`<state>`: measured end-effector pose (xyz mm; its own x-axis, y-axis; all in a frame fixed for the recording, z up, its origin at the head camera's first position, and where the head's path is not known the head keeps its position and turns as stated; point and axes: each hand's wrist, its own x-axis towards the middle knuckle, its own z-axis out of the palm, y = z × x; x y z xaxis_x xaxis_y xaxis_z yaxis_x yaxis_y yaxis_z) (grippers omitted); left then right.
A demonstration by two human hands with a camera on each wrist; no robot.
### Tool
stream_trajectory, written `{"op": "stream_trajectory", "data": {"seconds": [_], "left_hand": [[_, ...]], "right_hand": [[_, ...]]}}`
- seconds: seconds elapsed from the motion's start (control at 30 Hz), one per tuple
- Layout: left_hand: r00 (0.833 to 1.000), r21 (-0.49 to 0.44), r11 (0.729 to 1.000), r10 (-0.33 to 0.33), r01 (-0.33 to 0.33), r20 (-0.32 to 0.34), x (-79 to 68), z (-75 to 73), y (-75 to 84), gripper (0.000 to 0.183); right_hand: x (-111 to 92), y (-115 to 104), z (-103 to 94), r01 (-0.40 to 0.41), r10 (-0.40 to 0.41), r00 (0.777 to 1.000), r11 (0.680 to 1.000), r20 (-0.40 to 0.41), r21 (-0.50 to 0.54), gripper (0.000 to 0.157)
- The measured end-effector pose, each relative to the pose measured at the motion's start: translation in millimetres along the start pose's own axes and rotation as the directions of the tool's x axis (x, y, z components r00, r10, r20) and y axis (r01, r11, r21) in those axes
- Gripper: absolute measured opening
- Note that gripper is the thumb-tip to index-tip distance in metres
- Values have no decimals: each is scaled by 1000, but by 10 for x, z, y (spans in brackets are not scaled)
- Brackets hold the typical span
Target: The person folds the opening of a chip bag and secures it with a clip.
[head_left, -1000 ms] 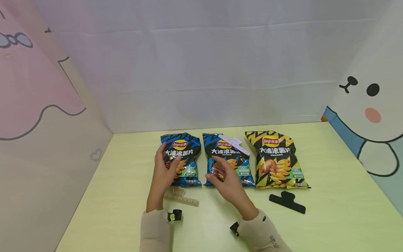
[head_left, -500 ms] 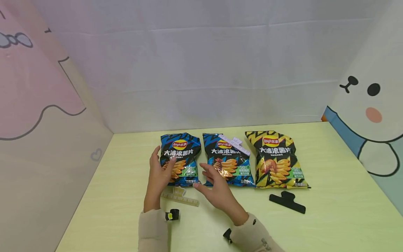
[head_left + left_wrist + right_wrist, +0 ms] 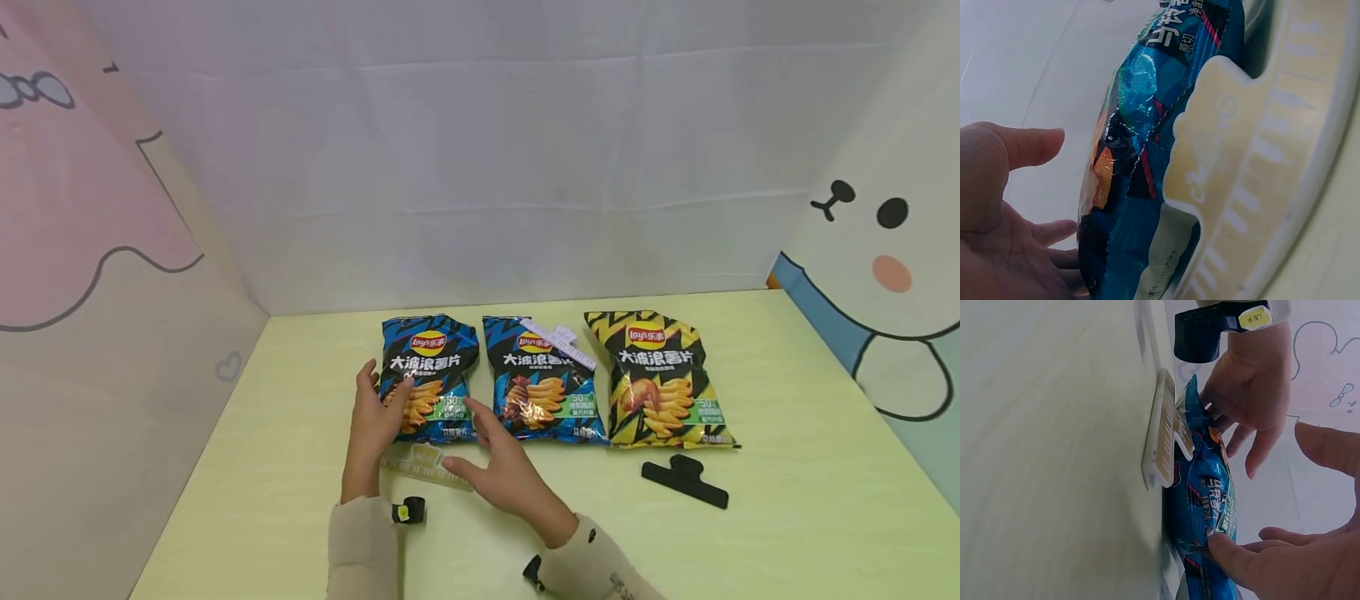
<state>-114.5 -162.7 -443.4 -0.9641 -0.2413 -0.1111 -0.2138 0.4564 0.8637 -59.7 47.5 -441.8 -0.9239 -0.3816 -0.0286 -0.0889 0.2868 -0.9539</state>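
Note:
A blue-and-black bag of potato chips point(image 3: 435, 367) lies at the left of the row. My left hand point(image 3: 371, 429) is at its lower left side, thumb spread over its front and fingers beside its edge. In the left wrist view the thumb stands clear of the bag. My right hand point(image 3: 510, 475) is by the bag's lower right corner, fingers loosely extended; whether a fingertip touches the bag I cannot tell. A beige bag clip with a piano-key pattern point(image 3: 427, 468) lies just below the bag. The right thumb is near that clip's right end, and neither hand holds anything.
A second blue chip bag point(image 3: 540, 396) lies in the middle, a white piano-key clip point(image 3: 558, 340) across its top. To the right is a yellow chip bag point(image 3: 660, 387), with a black bag clip point(image 3: 684, 481) below it. A pale curtain point(image 3: 480, 167) stands behind the table.
My right hand has moved left and down, from over the middle bag to the left bag's lower right corner. My left hand has shifted slightly down and left. The bags lie as before.

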Motion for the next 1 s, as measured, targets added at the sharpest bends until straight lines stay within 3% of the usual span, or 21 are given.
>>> {"op": "stream_trajectory", "data": {"seconds": [0.37,0.7,1.0], "left_hand": [[993,48,992,-118,117,14,21,33,-68,84],[988,87,985,-153,151,14,51,37,-49,88],[993,86,989,-118,117,6,37,52,-68,80]], "right_hand": [[-16,6,24,-37,37,999,999,18,16,80],[-5,40,29,-66,66,998,997,21,34,86],[10,58,37,-45,43,998,997,36,60,86]]}}
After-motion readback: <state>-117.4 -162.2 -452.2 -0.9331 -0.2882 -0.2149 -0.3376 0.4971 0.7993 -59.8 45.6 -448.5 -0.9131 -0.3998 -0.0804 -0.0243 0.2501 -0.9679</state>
